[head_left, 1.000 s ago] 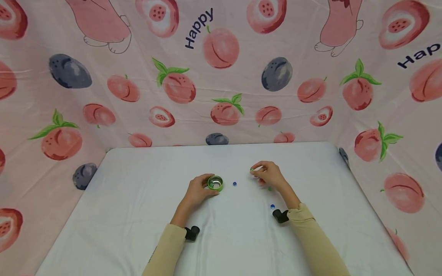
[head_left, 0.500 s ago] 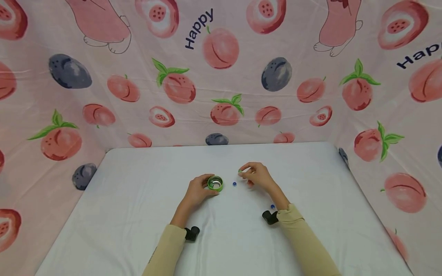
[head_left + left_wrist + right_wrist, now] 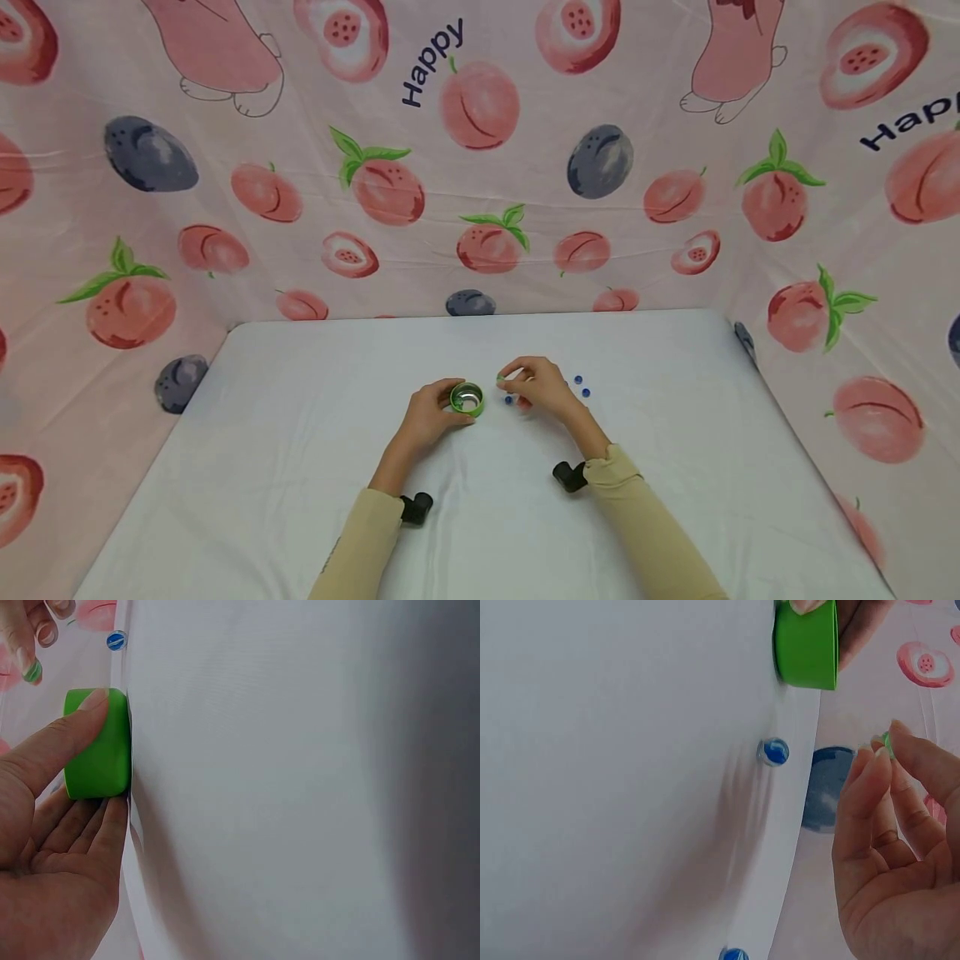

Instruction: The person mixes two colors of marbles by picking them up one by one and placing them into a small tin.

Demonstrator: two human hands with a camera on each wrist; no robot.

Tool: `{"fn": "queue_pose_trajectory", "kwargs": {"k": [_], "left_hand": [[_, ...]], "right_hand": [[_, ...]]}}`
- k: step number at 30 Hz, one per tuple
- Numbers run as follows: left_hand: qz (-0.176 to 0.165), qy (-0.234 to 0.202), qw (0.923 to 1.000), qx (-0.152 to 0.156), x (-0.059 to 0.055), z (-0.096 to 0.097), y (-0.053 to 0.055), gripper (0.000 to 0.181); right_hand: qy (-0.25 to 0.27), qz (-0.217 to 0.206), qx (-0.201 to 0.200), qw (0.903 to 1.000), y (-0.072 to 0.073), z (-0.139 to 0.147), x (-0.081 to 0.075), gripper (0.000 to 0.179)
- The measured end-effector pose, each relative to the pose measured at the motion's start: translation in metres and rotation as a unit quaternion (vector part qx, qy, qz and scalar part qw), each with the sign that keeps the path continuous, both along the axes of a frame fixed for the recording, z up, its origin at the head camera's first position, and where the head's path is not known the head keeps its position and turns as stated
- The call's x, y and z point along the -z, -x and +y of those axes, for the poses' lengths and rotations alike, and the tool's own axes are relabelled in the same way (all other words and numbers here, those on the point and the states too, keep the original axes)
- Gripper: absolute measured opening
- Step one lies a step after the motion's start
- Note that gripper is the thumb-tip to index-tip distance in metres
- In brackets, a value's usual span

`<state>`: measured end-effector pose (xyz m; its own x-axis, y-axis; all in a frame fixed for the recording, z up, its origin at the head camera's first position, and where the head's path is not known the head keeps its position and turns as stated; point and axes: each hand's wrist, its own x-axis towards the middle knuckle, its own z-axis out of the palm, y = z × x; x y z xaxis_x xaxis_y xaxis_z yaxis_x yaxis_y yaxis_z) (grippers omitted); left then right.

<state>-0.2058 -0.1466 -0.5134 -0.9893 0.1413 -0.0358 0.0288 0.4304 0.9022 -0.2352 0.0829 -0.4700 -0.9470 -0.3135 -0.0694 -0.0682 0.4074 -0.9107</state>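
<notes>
My left hand (image 3: 429, 417) grips a small round green tin (image 3: 467, 400), thumb on one side and fingers on the other. The tin stands upright on the white table, its open top showing a shiny inside with something green in it. Between thumb and fingertip, my right hand (image 3: 543, 387) pinches a green marble (image 3: 31, 671), held above the table just right of the tin. A blue marble (image 3: 774, 751) lies on the cloth below the right fingers, near the tin. Two more blue marbles, one the upper marble (image 3: 578, 379), the other the lower marble (image 3: 586, 392), lie right of that hand.
The table (image 3: 300, 467) is covered with white cloth. A fruit-print curtain (image 3: 420, 275) hangs along its back and both sides. Black wrist cameras, one the left camera (image 3: 417, 508), the other the right camera (image 3: 570, 477), sit at the sleeves.
The right hand has moved left toward the tin with the green marble, uncovering two blue marbles behind it. Its forearm now hides other marbles seen earlier. The left hand and tin stay put.
</notes>
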Motion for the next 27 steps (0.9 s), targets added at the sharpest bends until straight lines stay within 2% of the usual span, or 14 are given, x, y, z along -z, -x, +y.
{"fn": "queue_pose_trajectory", "kwargs": {"k": [19, 27], "left_hand": [[0.009, 0.001, 0.9999, 0.006, 0.002, -0.001, 0.000, 0.066], [0.006, -0.023, 0.9997, 0.009, 0.001, 0.000, 0.000, 0.066]], "right_hand": [[-0.004, -0.002, -0.037, 0.9993, -0.003, -0.024, 0.009, 0.017], [-0.014, -0.009, -0.049, 0.9987, -0.003, -0.027, 0.013, 0.018]]}}
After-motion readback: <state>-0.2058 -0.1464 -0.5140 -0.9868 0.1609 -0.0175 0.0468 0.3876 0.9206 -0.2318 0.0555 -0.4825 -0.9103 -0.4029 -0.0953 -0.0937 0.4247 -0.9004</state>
